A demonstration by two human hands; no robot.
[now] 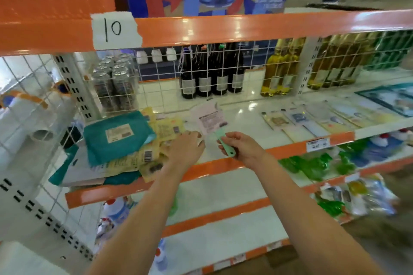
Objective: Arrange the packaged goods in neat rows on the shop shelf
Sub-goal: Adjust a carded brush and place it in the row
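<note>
An untidy pile of flat packets lies on the left of the white shelf (243,123): a teal packet (116,138) on top, yellow packets (165,129) under and beside it. My left hand (186,147) rests with fingers down on the yellow packets at the pile's right edge. My right hand (241,147) grips the green handle of a packaged item (212,118) whose pink-white card points away from me over the shelf. A neat row of flat packets (297,120) lies to the right.
A wire grid backs the shelf, with dark bottles (210,76) and yellow bottles (281,69) behind it. An orange beam with a label "10" (115,29) runs overhead. Lower shelves hold green and blue bottles (317,165). White rolls (33,114) sit at left.
</note>
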